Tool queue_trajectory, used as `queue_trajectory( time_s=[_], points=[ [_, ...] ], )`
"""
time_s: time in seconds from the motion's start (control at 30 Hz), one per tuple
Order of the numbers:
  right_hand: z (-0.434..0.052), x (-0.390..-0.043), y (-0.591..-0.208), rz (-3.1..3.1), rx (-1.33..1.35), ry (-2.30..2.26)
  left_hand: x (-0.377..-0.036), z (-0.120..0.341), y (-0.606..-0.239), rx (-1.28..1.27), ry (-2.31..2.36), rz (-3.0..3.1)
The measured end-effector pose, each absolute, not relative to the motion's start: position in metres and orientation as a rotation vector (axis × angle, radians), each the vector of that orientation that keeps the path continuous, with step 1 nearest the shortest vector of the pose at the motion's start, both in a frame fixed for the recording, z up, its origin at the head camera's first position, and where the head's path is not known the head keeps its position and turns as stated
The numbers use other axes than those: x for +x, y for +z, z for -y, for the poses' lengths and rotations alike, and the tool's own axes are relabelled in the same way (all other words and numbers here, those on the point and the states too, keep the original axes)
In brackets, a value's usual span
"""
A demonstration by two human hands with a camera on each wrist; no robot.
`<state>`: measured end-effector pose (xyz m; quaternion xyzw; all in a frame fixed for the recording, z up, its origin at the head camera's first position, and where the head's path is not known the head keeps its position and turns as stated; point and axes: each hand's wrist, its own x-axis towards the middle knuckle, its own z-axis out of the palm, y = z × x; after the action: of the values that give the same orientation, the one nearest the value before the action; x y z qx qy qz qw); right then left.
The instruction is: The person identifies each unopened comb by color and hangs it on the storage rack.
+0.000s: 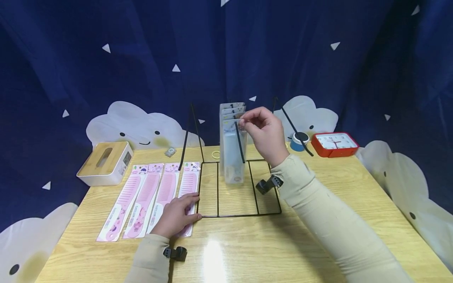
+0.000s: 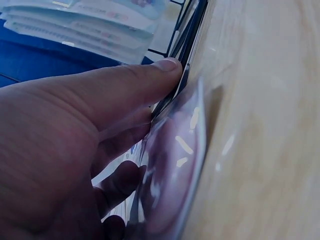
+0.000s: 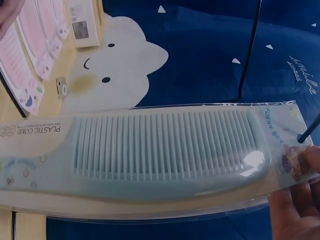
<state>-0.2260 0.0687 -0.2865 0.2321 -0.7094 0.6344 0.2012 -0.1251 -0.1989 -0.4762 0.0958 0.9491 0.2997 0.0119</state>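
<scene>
A black wire display rack (image 1: 238,215) stands mid-table with several packaged light-blue combs hanging from its centre hook. My right hand (image 1: 264,133) pinches the top corner of the front packaged blue comb (image 1: 234,153). In the right wrist view, the hook's end passes through the card of this blue comb (image 3: 170,150), beside my fingers (image 3: 287,210). My left hand (image 1: 178,214) rests at the left edge of the rack's base, over the nearest packaged pink comb (image 1: 188,181). In the left wrist view, its thumb (image 2: 162,65) touches the black wire, and the other fingers are partly hidden.
More packaged pink combs (image 1: 146,200) lie in a row left of the rack. A wood-topped tissue box (image 1: 104,163), a small clip-like gadget (image 1: 170,151), a yellow ring (image 1: 215,155), a blue jar (image 1: 299,142) and a red clock (image 1: 334,144) line the back. Angled black rods (image 1: 293,125) rise from the rack's sides.
</scene>
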Motion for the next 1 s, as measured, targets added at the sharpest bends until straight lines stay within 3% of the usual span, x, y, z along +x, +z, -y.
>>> queue_trajectory(
  time_s=[0.37,1.0],
  points=[
    [-0.089,-0.219,-0.306,2.081,0.592,1.747,-0.125,0.199,-0.477,0.309,0.915,-2.961],
    [-0.186,-0.171,-0.454,2.894,0.321,1.392,-0.124,0.2,-0.475,0.318,0.905,-2.964]
  ],
)
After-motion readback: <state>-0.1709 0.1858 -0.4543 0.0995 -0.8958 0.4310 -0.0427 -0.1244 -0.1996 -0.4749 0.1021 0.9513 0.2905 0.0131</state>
